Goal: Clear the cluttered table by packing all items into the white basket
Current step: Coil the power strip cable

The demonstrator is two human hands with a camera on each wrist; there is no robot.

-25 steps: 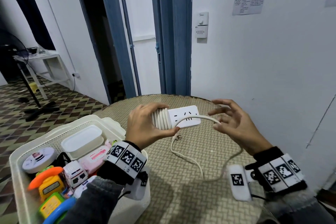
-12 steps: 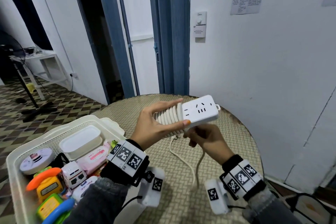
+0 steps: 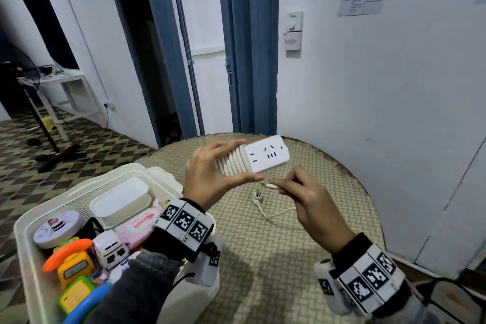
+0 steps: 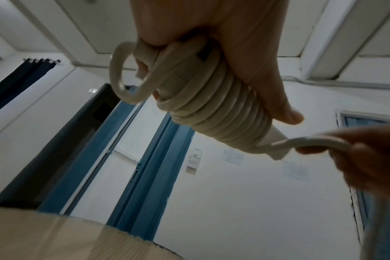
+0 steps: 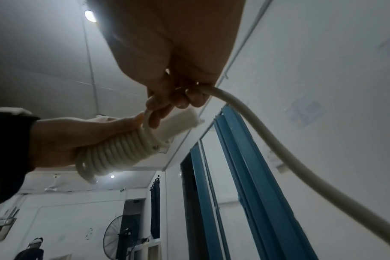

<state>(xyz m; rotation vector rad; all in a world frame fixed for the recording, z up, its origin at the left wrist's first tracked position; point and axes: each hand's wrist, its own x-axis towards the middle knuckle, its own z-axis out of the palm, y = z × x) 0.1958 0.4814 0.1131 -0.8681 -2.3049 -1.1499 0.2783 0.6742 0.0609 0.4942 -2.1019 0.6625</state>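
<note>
I read the step in hand as cord winding: the power strip must be bundled before it goes into the basket, and the bundle is not yet complete.

The round table (image 3: 302,258), covered in a woven-pattern mat, carries the work. Its far edge lies close to the wall and the blue door frame (image 3: 247,47); its right edge curves away toward the floor. The white basket (image 3: 31,231) sits at the table's left edge, already holding a white lidded box (image 3: 121,198), a toy ambulance (image 3: 110,250) and other toys, packed close together.

My left hand (image 3: 207,179) holds the power strip (image 3: 265,156) above the middle of the table, fingers and thumb clamped round the wound coils at its near end. The socket face points upward and stays uncovered.

My right hand (image 3: 307,194) pinches the free cord (image 3: 271,186) just beside the strip, fingers curled on it. The remaining cord hangs down, and the plug (image 3: 257,196) appears to rest on the mat below the strip.

The next move calls for carrying the cord round the strip body again, keeping tension so the coils do not slip. The short tail then needs tucking.

Open room lies over the bare mat on the near and right sides. I judge the basket's free space to be limited, so the bundle probably goes on top of its contents.
</note>
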